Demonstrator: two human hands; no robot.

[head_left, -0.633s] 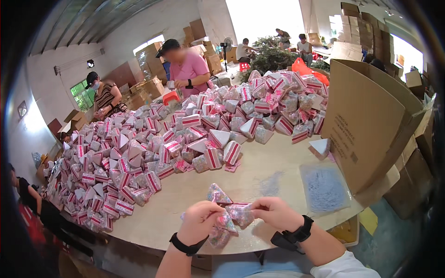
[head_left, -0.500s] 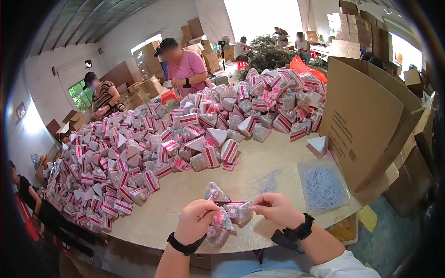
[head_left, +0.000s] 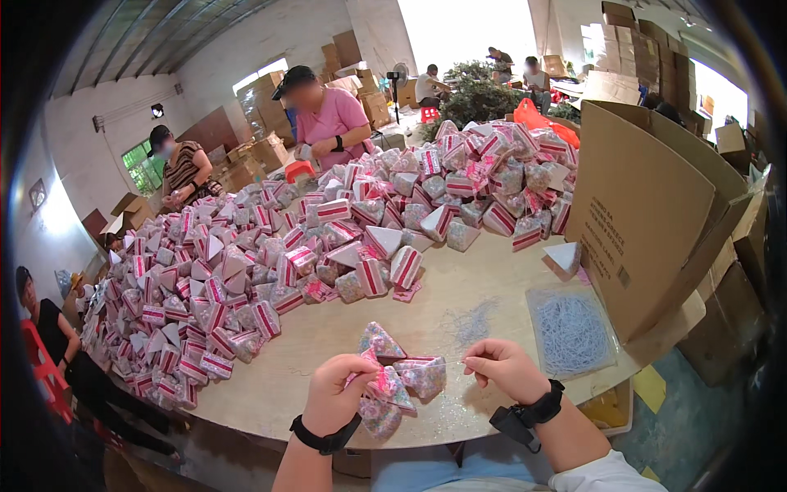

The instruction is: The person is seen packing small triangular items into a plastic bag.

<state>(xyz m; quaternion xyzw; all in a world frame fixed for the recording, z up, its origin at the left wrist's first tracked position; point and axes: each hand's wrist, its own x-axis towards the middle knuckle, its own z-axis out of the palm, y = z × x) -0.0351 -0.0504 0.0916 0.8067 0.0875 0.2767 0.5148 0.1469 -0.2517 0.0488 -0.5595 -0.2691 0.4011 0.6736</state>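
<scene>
On the table before me lie several wedge-shaped cake-slice ornaments, glittery white and pink with multicoloured speckles. Over them my left hand is closed in a pinch on a pink patterned tag at one slice. My right hand, to the right of the slices, has thumb and forefinger pressed together on the end of a thin pale string. That string runs leftward toward the slices; where its other end goes cannot be made out.
A great heap of similar slices covers the far and left table. Loose strings lie ahead, and a shallow tray of pale strings sits right. An opened cardboard box stands behind it. Two people work across the heap.
My right hand has moved right, away from the slices, with the string stretching out from it. My left hand has shifted slightly left. At far left, a person in black has changed posture.
</scene>
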